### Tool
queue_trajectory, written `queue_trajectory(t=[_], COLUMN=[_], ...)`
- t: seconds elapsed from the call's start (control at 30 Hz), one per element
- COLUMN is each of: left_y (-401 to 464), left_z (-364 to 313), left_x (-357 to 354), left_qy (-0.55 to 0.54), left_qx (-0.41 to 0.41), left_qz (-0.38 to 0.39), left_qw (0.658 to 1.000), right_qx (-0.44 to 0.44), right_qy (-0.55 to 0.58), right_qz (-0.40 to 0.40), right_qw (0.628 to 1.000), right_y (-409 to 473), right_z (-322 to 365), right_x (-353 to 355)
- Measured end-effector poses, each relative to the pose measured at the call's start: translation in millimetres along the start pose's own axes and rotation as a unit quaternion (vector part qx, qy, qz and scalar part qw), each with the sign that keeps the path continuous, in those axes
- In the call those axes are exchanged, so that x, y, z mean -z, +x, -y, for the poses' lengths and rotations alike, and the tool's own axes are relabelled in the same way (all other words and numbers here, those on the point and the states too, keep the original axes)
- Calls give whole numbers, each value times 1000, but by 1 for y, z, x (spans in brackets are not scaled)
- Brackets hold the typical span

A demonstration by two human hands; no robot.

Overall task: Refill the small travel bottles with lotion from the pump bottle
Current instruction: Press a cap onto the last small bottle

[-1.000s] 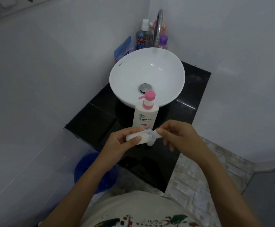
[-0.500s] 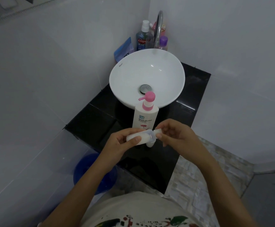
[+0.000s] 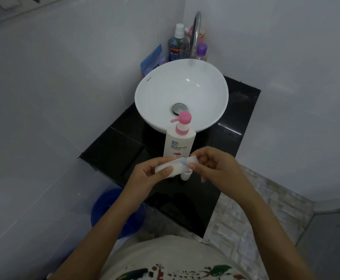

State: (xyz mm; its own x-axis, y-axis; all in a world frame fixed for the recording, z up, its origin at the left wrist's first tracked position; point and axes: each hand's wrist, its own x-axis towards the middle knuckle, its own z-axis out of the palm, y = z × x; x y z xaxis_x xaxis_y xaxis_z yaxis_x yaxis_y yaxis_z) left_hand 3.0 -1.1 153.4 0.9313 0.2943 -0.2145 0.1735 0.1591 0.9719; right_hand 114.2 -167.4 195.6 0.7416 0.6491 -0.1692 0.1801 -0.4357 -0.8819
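— What writing can be read?
— "Shokubutsu" is printed on the pump bottle (image 3: 179,142) on the worktop (image 3: 234,128); "Colgate Plax" is partly hidden.
— And the travel bottle (image 3: 166,169)?
— It is gripped sideways by the left hand (image 3: 147,174); its cap (image 3: 192,159) is pinched by the right hand (image 3: 217,167).

Pale grey-white tiled walls (image 3: 60,81) met in a corner behind a black glossy desk (image 3: 244,110) carrying a white round basin (image 3: 211,85) under a curved chrome faucet (image 3: 195,27). Mottled stone-pattern floor tiles (image 3: 252,201) lay lower right. The light was dim and cool.
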Motion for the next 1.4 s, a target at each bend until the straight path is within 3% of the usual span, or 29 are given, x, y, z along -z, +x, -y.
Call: queue_trajectory(t=[0.13, 0.33, 0.5, 0.7, 0.83, 1.23, 1.4], left_y=[0, -1, 6, 35, 55, 69, 79], left_z=[2, 23, 48, 76, 98, 113, 69], left_x=[0, 1, 15, 29, 33, 47, 55], left_qy=[7, 55, 214, 263, 310, 310, 253], left_qx=[-5, -8, 6, 25, 30, 39, -47], left_qz=[7, 3, 20, -50, -54, -61, -131], left_qw=[1000, 998, 977, 963, 949, 948, 958], right_qx=[-1, -68, -69, -91, -109, -118, -93], right_qy=[5, 18, -14, -47, -62, -102, -118], right_qz=[7, -24, -18, -61, -70, -106, -89], right_qw=[1000, 997, 997, 993, 990, 982, 985], right_y=[0, 4, 3, 4, 0, 16, 66], right_z=[-2, -17, -30, -38, -45, -65, -76], right_x=[-3, -19, -33, -25, -19, -6, 1])
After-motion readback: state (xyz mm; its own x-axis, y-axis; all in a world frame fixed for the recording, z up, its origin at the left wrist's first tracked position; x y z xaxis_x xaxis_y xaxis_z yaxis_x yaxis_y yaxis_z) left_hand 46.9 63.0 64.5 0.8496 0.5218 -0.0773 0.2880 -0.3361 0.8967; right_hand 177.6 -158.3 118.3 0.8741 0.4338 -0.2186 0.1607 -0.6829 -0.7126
